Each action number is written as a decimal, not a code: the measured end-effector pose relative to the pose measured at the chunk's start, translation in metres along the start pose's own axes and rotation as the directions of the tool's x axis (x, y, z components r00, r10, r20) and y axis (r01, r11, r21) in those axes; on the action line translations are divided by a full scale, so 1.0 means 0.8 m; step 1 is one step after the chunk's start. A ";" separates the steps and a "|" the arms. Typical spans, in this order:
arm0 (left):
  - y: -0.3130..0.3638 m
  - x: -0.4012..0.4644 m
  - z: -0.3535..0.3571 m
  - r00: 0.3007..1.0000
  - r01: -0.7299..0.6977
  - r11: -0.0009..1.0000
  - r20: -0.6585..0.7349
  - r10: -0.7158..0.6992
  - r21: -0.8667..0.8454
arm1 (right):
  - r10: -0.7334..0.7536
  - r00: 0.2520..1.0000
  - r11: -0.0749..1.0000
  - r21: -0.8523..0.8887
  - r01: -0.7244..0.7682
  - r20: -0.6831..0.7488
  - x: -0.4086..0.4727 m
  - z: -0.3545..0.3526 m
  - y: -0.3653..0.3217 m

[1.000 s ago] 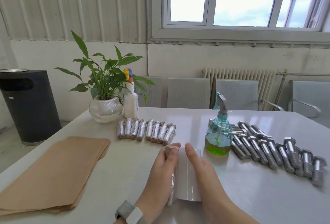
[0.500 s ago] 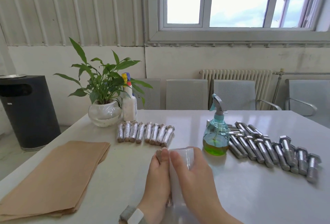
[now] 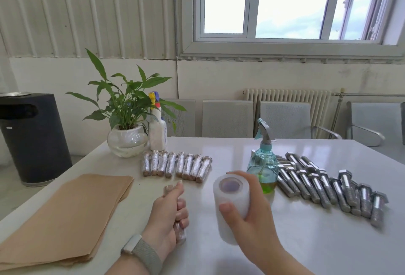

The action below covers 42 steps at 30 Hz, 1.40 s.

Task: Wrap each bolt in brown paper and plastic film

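Head | left grip (image 3: 168, 215) clenches film-wrapped bolt (image 3: 180, 232) | right grip (image 3: 247, 213) clasps film roll (image 3: 232, 206)

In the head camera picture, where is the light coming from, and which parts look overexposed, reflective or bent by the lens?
Head view: daylight enters through the window, whose panes are nearly blown out; the white table shows soft glare near the spray bottle; the wide lens bows the wall panels and window frame; the left hand and right hand look slightly soft.
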<state>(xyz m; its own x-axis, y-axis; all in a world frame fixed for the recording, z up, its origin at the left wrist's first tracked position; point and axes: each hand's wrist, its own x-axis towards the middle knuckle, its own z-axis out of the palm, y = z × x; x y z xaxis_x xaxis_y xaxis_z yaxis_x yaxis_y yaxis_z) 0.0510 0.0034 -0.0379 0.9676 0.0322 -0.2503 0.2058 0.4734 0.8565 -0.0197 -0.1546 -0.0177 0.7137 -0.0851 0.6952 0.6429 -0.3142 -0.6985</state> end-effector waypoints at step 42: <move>0.129 0.199 -0.020 0.788 0.000 0.325 -0.200 0.583 0.946 | 0.393 0.918 0.877 -0.280 -0.390 -0.048 0.023 -0.008 0.058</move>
<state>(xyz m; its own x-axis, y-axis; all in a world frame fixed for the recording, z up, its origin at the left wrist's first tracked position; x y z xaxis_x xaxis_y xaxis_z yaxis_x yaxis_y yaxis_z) 0.2242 0.0717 0.0035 0.8527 0.4777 0.2114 0.2054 -0.6787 0.7051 0.0213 -0.1769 -0.0360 0.8948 -0.2473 0.3717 0.2074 -0.5070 -0.8366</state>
